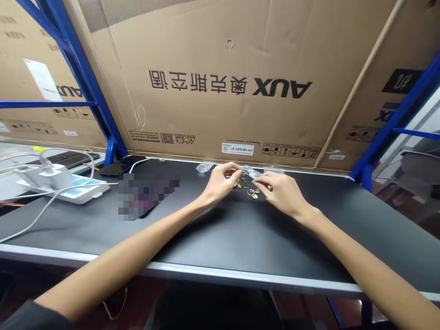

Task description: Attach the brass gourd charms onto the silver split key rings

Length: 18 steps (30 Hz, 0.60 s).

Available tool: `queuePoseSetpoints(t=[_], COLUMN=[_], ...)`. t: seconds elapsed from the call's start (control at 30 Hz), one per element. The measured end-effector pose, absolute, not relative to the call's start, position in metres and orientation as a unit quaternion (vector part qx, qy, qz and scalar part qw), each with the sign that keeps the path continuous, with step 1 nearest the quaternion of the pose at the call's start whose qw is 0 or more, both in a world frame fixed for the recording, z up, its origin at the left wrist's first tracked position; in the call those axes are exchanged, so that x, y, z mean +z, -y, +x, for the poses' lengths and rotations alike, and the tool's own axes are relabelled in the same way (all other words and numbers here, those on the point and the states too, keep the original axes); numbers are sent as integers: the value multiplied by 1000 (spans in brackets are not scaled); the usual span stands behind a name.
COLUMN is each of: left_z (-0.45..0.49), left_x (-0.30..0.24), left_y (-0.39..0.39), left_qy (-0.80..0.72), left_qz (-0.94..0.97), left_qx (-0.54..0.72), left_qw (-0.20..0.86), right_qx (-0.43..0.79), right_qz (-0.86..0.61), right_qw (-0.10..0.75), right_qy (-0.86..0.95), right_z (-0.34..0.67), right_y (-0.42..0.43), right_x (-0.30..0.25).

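Note:
Both hands are over the far middle of the black tabletop (220, 238). My left hand (222, 181) is closed in a pinch on a key ring (245, 173), with small gold-coloured pieces (242, 184) hanging or lying just below it. My right hand (283, 190) is also pinched, its fingertips close to the ring; what they hold is too small to make out. Between the hands, a second ring with gold-coloured pendants (255, 194) rests on the table. Clear plastic bags (251, 172) lie behind the fingers, partly covered.
A large cardboard box (220, 50) stands behind the table between blue metal posts (369, 176). Left are a power strip (84, 190) with white chargers and cables, a dark phone (120, 166) and a pixelated device (147, 199). Another small clear bag (205, 167) lies near the box.

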<state>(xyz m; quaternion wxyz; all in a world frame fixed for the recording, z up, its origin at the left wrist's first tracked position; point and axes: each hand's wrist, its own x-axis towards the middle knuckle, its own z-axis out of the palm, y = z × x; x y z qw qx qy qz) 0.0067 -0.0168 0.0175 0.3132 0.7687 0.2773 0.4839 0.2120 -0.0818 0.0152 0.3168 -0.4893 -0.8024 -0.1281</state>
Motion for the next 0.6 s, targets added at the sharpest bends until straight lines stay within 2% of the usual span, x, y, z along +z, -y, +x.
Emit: queuePoseSetpoints(t=[0.1, 0.23, 0.43, 0.6], left_z=[7, 5, 0, -1], left_x=[16, 14, 11, 12], left_y=[11, 7, 11, 22], left_qy=[-283, -307, -368, -340], left_qz=[735, 752, 873, 907], left_qx=[481, 457, 284, 249], left_qw=[385, 363, 150, -8], right_qx=[-98, -70, -68, -106], right_qz=[-509, -486, -500, -500], right_qw=[236, 191, 191, 181], right_qy=[822, 850, 842, 840], right_z=[221, 226, 226, 232], right_y=[74, 70, 72, 66], right_x=[9, 1, 7, 4])
